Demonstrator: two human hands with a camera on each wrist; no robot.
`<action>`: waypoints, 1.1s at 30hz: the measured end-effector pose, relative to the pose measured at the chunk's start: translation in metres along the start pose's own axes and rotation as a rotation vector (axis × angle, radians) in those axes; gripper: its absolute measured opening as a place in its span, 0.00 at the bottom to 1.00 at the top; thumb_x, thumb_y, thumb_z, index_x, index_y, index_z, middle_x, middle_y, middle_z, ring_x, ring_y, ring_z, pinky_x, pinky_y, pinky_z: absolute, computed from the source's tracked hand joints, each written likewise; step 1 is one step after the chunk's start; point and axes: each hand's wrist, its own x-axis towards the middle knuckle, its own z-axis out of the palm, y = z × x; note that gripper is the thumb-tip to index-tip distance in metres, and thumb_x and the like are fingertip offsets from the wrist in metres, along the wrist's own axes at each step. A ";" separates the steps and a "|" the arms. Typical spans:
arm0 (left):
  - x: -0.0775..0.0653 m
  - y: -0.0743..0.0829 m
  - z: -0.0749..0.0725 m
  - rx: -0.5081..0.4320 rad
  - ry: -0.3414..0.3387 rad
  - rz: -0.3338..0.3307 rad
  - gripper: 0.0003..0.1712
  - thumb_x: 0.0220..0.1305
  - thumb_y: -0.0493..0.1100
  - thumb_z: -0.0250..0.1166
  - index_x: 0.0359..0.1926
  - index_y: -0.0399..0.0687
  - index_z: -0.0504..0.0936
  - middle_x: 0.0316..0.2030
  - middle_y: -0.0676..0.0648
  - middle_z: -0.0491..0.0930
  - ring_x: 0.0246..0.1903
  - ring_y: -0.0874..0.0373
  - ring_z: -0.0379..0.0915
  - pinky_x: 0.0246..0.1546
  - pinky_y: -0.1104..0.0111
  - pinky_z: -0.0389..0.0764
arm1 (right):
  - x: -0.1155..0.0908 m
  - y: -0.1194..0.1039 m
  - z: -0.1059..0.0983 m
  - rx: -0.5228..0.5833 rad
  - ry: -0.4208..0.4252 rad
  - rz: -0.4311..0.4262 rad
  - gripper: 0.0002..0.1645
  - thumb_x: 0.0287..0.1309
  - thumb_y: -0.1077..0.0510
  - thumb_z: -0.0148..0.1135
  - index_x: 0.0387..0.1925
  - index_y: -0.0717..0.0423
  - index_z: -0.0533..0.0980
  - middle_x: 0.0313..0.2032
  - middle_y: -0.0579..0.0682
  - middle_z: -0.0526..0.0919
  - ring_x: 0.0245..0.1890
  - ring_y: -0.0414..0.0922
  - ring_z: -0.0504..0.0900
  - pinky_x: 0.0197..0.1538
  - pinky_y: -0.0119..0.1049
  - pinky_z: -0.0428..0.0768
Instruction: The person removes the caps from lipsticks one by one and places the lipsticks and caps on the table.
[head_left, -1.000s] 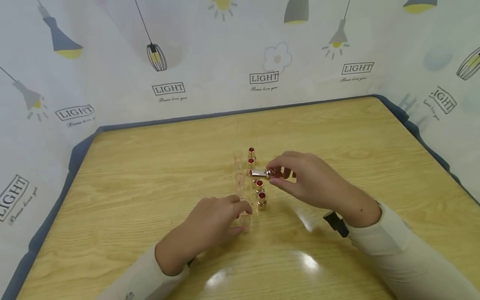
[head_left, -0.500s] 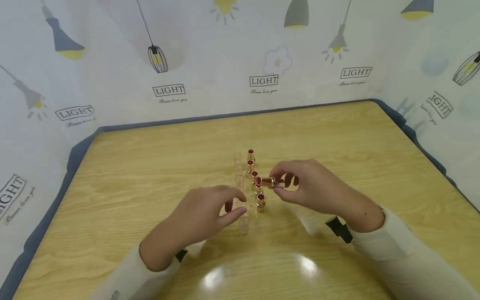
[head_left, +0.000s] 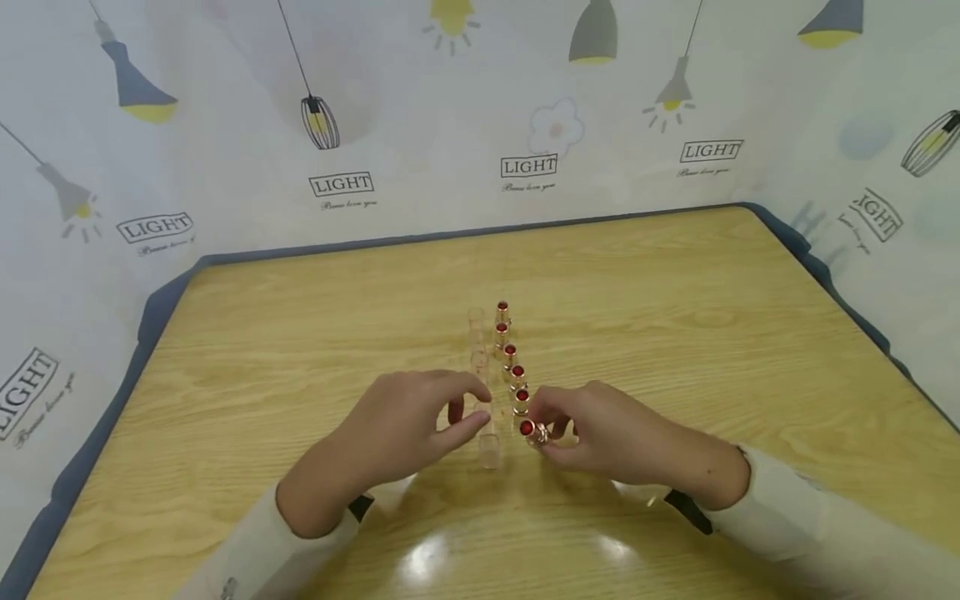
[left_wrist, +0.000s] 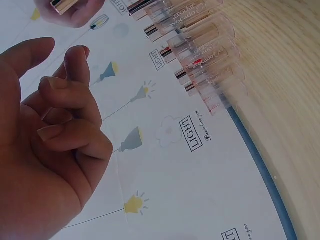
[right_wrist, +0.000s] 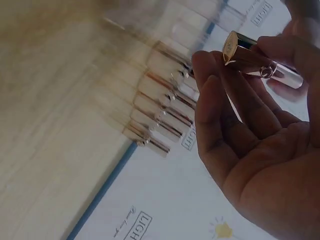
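Note:
My right hand (head_left: pixel 617 435) pinches a shiny gold lipstick tube (head_left: pixel 528 429) with a red end, low over the table at the near end of a row. In the right wrist view the tube (right_wrist: pixel 250 57) is between thumb and fingertips, with its flat gold base showing. Several like lipsticks (head_left: pixel 517 377) stand upright in that row, red ends up. Left of them runs a row of clear pinkish caps (head_left: pixel 490 452). My left hand (head_left: pixel 408 425) hovers beside these caps, fingers loosely bent and holding nothing. Lettering shows on the clear caps (left_wrist: pixel 205 47) in the left wrist view.
A wood-grain table (head_left: pixel 300 333) lies under everything, with dark blue edging at the back. White fabric printed with lamps (head_left: pixel 420 117) hangs behind and at both sides. Dark wrist-worn devices (head_left: pixel 688 510) sit under the sleeves.
My right hand has brought the lipstick toward me, from over the middle of the row to its near end. My left hand has drawn back left from the near caps.

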 end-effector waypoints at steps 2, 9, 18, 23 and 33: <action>-0.001 -0.001 0.000 0.001 0.004 -0.005 0.12 0.69 0.55 0.64 0.48 0.59 0.84 0.25 0.64 0.75 0.16 0.71 0.60 0.19 0.76 0.64 | 0.002 -0.001 0.005 0.007 -0.021 0.005 0.08 0.61 0.60 0.67 0.41 0.48 0.78 0.37 0.38 0.87 0.37 0.34 0.85 0.40 0.33 0.84; 0.000 -0.004 0.000 -0.004 -0.007 -0.023 0.12 0.69 0.55 0.63 0.48 0.60 0.84 0.25 0.63 0.75 0.16 0.71 0.59 0.18 0.75 0.64 | 0.006 -0.003 0.015 -0.034 -0.066 0.039 0.08 0.60 0.58 0.70 0.39 0.47 0.78 0.39 0.40 0.85 0.33 0.35 0.84 0.35 0.26 0.80; 0.002 -0.008 0.001 -0.011 -0.015 -0.040 0.11 0.70 0.55 0.63 0.48 0.62 0.84 0.25 0.64 0.75 0.15 0.71 0.58 0.18 0.75 0.64 | 0.010 0.005 0.020 -0.037 -0.036 0.054 0.08 0.57 0.61 0.70 0.36 0.48 0.78 0.23 0.36 0.79 0.23 0.28 0.75 0.29 0.25 0.75; 0.003 -0.009 0.000 0.000 -0.009 -0.029 0.11 0.70 0.55 0.62 0.48 0.62 0.84 0.25 0.64 0.74 0.16 0.71 0.60 0.19 0.75 0.64 | 0.011 0.010 0.021 -0.001 -0.016 0.068 0.10 0.55 0.63 0.70 0.39 0.52 0.80 0.22 0.36 0.80 0.23 0.27 0.75 0.30 0.25 0.76; 0.000 -0.010 0.002 -0.017 -0.033 -0.041 0.11 0.71 0.57 0.61 0.47 0.63 0.84 0.24 0.64 0.74 0.17 0.71 0.60 0.20 0.75 0.65 | 0.013 0.014 0.027 0.014 -0.044 0.067 0.13 0.55 0.62 0.72 0.43 0.57 0.81 0.22 0.37 0.79 0.23 0.27 0.73 0.29 0.25 0.75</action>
